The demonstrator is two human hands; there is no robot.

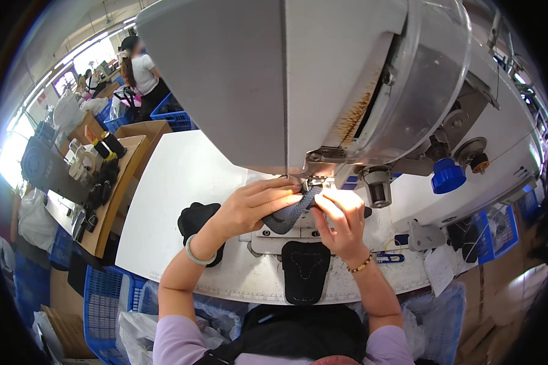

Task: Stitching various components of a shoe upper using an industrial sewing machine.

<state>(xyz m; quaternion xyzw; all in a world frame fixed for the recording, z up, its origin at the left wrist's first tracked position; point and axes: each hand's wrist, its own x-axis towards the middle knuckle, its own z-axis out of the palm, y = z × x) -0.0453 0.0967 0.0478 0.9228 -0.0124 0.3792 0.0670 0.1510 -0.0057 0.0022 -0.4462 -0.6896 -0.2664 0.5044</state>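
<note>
Both hands are under the needle area of a large white sewing machine [237, 91]. My left hand [252, 207], with a pale bangle at its wrist, presses its fingertips on a curved dark grey fabric piece [281, 224] with a textured edge. My right hand [341, 222], wearing a beaded bracelet, pinches the other side of the same piece close to the presser foot [314, 181]. Fingers and machine parts hide some of the fabric. Nearer me, a black padded piece with stitched lines [305, 274] lies at the table's front edge. Another black piece [196, 224] lies beside my left forearm.
Small blue-handled thread snips [389, 258] and a paper slip [439, 267] lie on the white table [155, 213] at right. Blue crates [106, 310] stand below left. A wooden bench [112, 201] holds thread cones. Another person [143, 76] stands at the far left.
</note>
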